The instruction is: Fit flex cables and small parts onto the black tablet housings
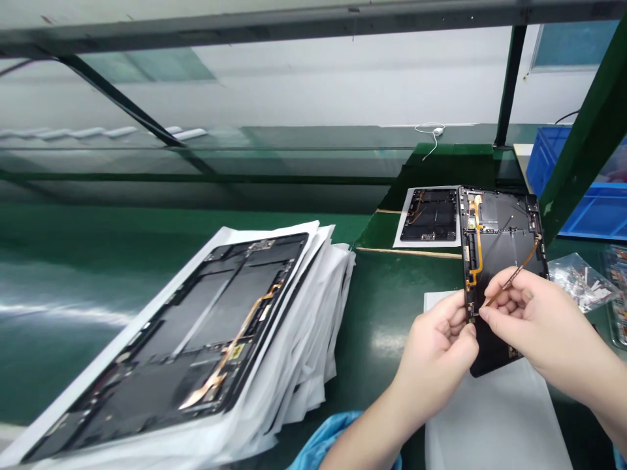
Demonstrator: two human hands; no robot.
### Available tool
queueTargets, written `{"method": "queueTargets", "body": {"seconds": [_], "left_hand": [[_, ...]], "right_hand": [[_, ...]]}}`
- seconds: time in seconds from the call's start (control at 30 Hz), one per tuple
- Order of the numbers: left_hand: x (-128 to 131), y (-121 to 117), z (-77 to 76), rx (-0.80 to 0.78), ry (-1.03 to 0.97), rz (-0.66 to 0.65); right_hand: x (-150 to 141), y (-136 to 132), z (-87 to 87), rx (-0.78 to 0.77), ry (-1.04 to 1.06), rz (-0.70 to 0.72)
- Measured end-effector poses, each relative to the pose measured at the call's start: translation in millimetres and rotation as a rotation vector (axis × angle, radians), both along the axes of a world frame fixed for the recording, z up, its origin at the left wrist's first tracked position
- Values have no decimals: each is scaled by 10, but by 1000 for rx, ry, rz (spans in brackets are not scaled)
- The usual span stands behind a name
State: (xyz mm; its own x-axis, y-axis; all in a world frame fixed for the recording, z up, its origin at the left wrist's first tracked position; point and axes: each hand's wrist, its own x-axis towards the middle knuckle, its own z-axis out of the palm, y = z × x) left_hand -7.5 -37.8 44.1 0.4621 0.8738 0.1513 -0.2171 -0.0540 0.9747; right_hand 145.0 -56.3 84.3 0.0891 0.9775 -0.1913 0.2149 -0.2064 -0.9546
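My left hand [441, 352] grips the lower left edge of a black tablet back frame [499, 235], held tilted up above a white sheet [494, 418]. An orange flex cable runs down the frame's left side. My right hand [524, 313] lies over the frame's lower part and pinches one end of a thin brown flex strip [522, 267], which runs up to the frame's right edge. To the left, another black frame [196, 333] lies on top of a stack of white sheets [313, 326].
A printed picture of the frame [428, 215] lies on the green bench [382, 313] behind my hands. Blue crates [588, 189] stand at the back right, and clear bags of small parts [578, 281] lie at the right. A green post [582, 130] slants overhead, and a blue sleeve [333, 437] shows below.
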Motion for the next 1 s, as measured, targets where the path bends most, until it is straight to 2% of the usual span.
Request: {"method": "queueTargets", "body": {"seconds": [0.2,0.7,1.0], "left_hand": [[-12,-19,-20,7,13,15],[-70,-55,-106,150,196,204],[-70,-100,-134,251,254,241]], "right_hand": [[-4,3,-3,-25,29,-20],[-31,15,10,-5,151,-33],[-43,-4,-51,-30,51,-33]]}}
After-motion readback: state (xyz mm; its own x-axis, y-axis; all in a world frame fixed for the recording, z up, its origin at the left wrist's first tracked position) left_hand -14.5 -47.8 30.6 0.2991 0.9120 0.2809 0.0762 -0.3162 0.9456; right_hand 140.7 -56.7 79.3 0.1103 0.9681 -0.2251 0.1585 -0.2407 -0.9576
